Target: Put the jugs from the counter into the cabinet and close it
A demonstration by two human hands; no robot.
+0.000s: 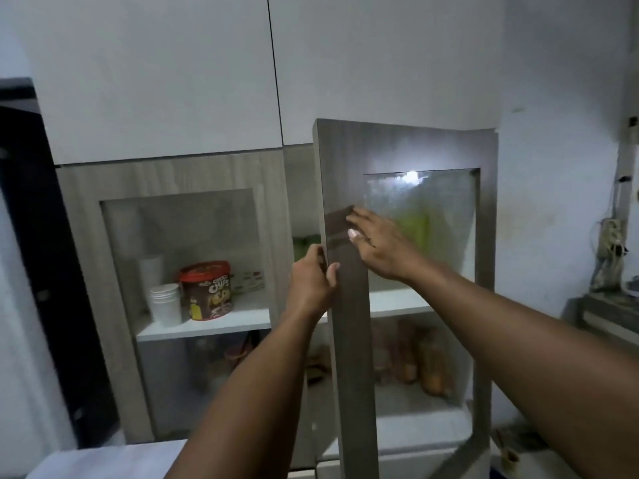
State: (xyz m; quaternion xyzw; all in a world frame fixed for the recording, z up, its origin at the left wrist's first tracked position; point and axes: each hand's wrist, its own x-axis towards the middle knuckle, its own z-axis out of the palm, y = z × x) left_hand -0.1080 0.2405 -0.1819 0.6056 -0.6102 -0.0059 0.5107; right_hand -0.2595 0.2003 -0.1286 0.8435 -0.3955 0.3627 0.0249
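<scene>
The right cabinet door (349, 305) stood ajar, a narrow gap at its free edge. The left hand (313, 283) pinched that edge; the right hand (377, 245) pressed flat, fingers spread, on the glass.

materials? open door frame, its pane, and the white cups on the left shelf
Door frame: looks like grey wood-grain laminate over board, matte; vertical grain print shows. Could be veneer.
Pane: frosted glass or acrylic, cannot tell which; a light glares off it and the green things behind blur.
Cups: a stack, white, thin stacked rims; probably paper or foam.
</scene>
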